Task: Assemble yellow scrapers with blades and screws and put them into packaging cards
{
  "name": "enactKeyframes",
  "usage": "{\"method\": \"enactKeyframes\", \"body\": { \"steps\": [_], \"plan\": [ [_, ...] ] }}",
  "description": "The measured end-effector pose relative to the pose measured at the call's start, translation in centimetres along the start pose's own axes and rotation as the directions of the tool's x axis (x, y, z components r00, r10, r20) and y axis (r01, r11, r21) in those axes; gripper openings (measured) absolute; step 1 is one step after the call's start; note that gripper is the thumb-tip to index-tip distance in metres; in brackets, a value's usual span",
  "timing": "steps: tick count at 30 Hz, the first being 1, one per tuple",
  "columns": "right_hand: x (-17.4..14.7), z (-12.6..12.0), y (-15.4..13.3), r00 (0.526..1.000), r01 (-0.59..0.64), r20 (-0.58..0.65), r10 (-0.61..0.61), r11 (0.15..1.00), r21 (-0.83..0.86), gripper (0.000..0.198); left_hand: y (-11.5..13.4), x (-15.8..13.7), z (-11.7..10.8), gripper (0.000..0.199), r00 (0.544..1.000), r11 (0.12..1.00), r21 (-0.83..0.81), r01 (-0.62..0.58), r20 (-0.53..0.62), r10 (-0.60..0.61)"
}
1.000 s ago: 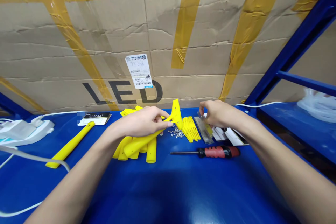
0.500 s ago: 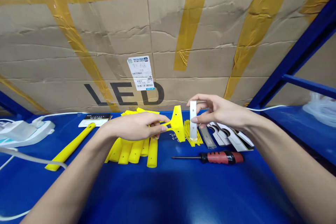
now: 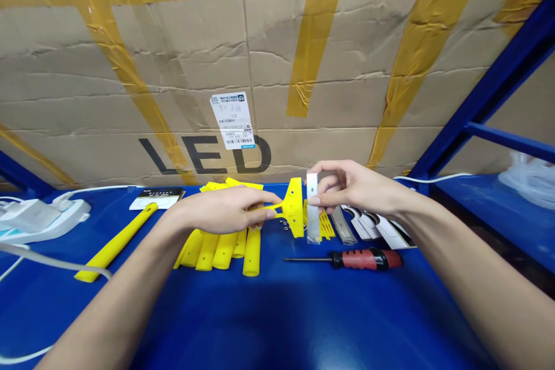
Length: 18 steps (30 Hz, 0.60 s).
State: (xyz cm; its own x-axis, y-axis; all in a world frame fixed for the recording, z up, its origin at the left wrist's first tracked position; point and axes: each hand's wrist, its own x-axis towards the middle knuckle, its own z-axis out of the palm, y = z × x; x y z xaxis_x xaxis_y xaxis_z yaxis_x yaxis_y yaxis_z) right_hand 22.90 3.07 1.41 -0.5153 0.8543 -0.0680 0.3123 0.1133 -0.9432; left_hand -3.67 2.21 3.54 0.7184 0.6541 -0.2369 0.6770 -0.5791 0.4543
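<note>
My left hand (image 3: pixel 234 208) pinches the narrow forked end of a yellow plastic scraper head (image 3: pixel 293 207), whose broad end with screw holes points right. Between thumb and fingers, my right hand (image 3: pixel 347 186) holds a flat silvery scraper blade (image 3: pixel 312 214) with small holes, upright. The blade stands just right of the head's broad edge, with a narrow gap between them. Below and behind my left hand lie several yellow tube handles (image 3: pixel 223 251). Small screws (image 3: pixel 284 225) are partly hidden behind the scraper head. Yellow strips (image 3: pixel 327 225) lie behind the blade.
A red and black screwdriver (image 3: pixel 364 259) lies across the blue table (image 3: pixel 277 318). Clear-wrapped blades (image 3: pixel 344 226) and white cards (image 3: pixel 381 225) lie to the right. A long yellow handle (image 3: pixel 117 243), a power strip (image 3: pixel 69 217) and cables are on the left. A cardboard box (image 3: pixel 260 69) stands behind.
My right hand has brought the blade left and slightly down, closer to the scraper head. The scraper head has shifted slightly right and down in my left hand.
</note>
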Motion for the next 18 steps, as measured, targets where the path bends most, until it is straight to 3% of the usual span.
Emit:
{"method": "enactKeyframes", "body": {
  "steps": [8, 18],
  "plan": [
    [0.4, 1.2, 0.0, 0.998, -0.061, -0.019, 0.062, 0.997, 0.056, 0.042, 0.8, 0.1, -0.1, 0.04, 0.999, 0.997, -0.069, 0.023, 0.024, -0.021],
    [0.5, 1.7, 0.3, 1.0, -0.014, -0.016, 0.014, 0.999, 0.046, 0.034, 0.6, 0.1, 0.2, 0.037, 1.0, 0.997, -0.073, 0.004, 0.01, -0.003]
  ]
}}
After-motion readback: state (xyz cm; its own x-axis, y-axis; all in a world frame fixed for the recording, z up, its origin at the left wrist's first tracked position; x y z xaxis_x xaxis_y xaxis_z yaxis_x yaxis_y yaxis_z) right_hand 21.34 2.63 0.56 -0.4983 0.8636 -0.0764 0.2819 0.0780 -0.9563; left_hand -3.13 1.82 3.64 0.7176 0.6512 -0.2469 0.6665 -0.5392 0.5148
